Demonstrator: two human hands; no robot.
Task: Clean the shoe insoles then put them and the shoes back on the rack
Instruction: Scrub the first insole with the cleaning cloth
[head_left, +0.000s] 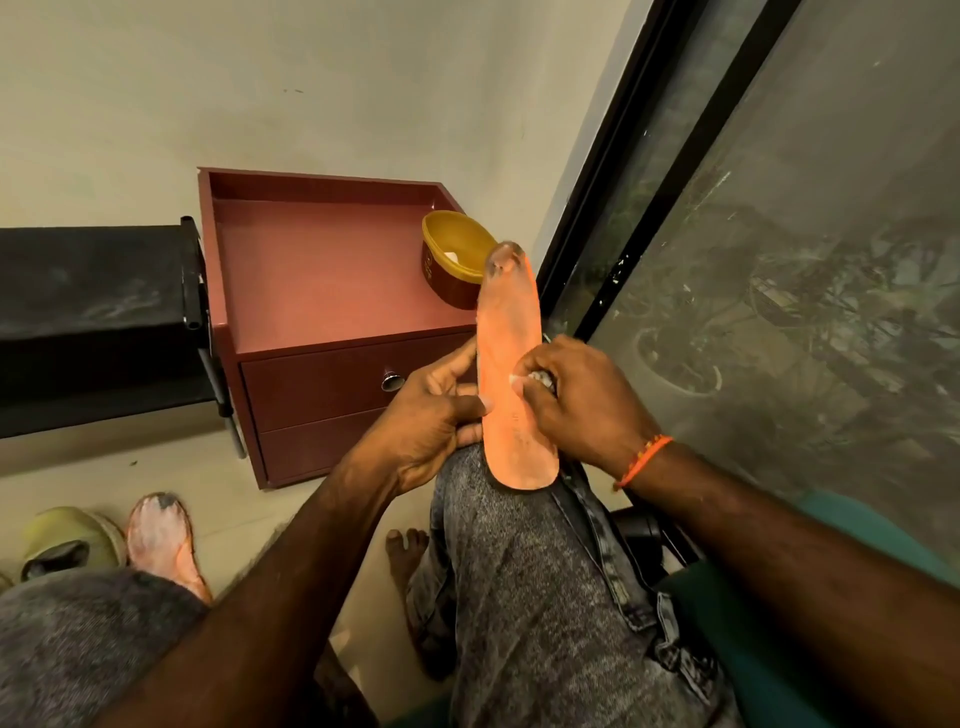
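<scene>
Orange insole (511, 374) propped heel-down on the knee (483, 467), long axis pointing away toward the yellow bowl (452, 257); left hand (431, 415) pinching its left edge, right hand (576, 400) clutching a wad (532, 378) at mid-length, soiled toe beyond.

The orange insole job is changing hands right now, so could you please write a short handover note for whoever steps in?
Left hand: grips the orange insole at its edge, steadying it on the knee.
Right hand: fingers curled round a small wad, pressed against the insole's middle.
Second insole: on the floor at lower left, whitish and smudged, beside a green shoe.
Yellow bowl: on the red cabinet, behind the insole's tip.
Black rack: left of the cabinet.
Done: wiping is under way.
Left: the dark grime at the held insole's tip, probably the second insole, then insoles and shoes back on the rack.
</scene>
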